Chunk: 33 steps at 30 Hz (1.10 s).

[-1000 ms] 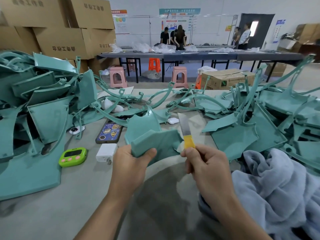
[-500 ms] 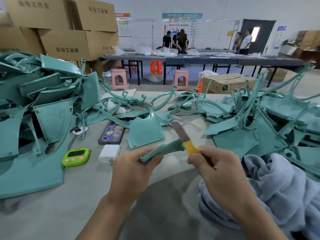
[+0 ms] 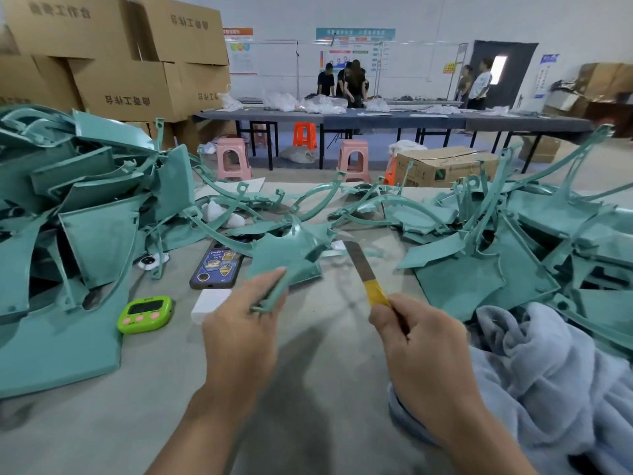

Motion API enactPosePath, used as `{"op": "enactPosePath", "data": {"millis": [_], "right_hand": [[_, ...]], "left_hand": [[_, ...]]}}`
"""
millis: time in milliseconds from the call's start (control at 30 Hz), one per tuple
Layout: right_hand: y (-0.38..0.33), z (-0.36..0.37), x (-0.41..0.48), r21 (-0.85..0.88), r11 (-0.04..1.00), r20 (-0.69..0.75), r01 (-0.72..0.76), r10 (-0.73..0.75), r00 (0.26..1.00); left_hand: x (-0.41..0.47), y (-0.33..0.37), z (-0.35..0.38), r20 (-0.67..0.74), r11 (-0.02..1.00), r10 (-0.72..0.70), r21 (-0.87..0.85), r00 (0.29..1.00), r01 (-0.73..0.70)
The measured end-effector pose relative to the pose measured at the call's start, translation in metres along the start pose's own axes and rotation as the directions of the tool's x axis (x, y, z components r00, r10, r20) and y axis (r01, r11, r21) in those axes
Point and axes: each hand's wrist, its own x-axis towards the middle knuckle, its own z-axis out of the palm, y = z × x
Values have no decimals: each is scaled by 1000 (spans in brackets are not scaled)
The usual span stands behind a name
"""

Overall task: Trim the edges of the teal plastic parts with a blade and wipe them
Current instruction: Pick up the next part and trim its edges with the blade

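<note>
Here, part (image 3: 273,293) in left hand (image 3: 239,334), blade (image 3: 359,265) right

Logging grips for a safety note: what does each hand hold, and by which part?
The left hand pinches a teal part by its near edge. The right hand grips the blade by its yellow-wrapped handle end.

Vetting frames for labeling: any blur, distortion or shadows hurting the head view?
Head view: fisheye bends the far table; motion blur ghosts the blade tip; left hand gripping the teal part and right hand sharp; soft shadow on the worktable beneath them.
</note>
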Motion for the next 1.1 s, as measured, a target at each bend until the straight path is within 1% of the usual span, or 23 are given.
{"op": "enactPosePath", "data": {"millis": [33,67,100,133,200,267,333,400,467,500,533,600,633,667,700,767,833,867,900,933,1000,1067,1100], "right_hand": [[1,1,-1,48,999,10,-16,15,1000],[3,2,-1,112,993,24,-42,39,999],[4,1,-1,176,982,49,-67,59,997],[4,1,-1,222,972,86,-80,62,994],[2,-2,-3,247,968,190,-45,-3,982],[-1,-3,-4,200,979,293,45,-104,951],[-3,-2,-2,127,987,345,100,-139,928],[0,0,3,91,995,311,40,-67,948],[9,0,6,36,998,207,-55,46,977],[13,0,5,25,997,159,-70,65,985],[15,-1,2,50,997,140,-58,50,989],[10,-2,-3,145,989,215,9,-41,976],[5,0,-5,144,987,274,67,-104,956],[2,2,-5,98,987,318,128,-154,936],[3,4,-5,44,986,330,163,-168,929],[6,8,-2,-15,994,245,111,-104,964],[11,9,-3,-35,999,111,-8,12,994],[14,9,-3,-24,998,56,-58,59,997],[16,9,-4,15,997,30,-71,70,997],[16,8,-5,80,995,43,-53,50,998],[10,6,-7,157,987,162,24,-50,985],[5,7,-9,52,988,256,144,-153,954],[5,10,-8,15,990,241,143,-143,960]], "left_hand": [[-3,-1,3,49,988,112,98,992,-117],[-4,-2,8,121,968,184,152,975,-201],[-6,-1,12,192,958,187,179,963,-222],[-6,1,15,238,959,152,198,959,-201],[-6,2,20,282,964,71,227,957,-138],[-6,4,19,275,964,95,213,957,-157],[-7,7,17,249,968,147,164,957,-191],[-7,7,17,229,960,180,173,957,-222],[-7,6,19,224,956,157,211,962,-205],[-8,4,19,221,953,164,215,961,-212],[-8,3,19,213,950,183,212,960,-228],[-7,2,18,191,950,189,214,963,-229],[-7,3,19,179,950,188,217,966,-226],[-7,3,19,171,946,204,220,964,-239],[-8,3,20,168,939,225,224,960,-260],[-10,3,19,168,933,239,232,957,-274],[-8,3,17,195,943,223,206,955,-262],[-7,3,16,222,947,220,186,950,-263],[-6,3,15,240,948,221,173,945,-266],[-6,3,14,243,949,218,172,945,-263],[-8,4,14,227,953,203,178,953,-245],[-10,6,14,227,951,211,177,951,-253],[-10,6,13,239,947,223,179,945,-268]]}}
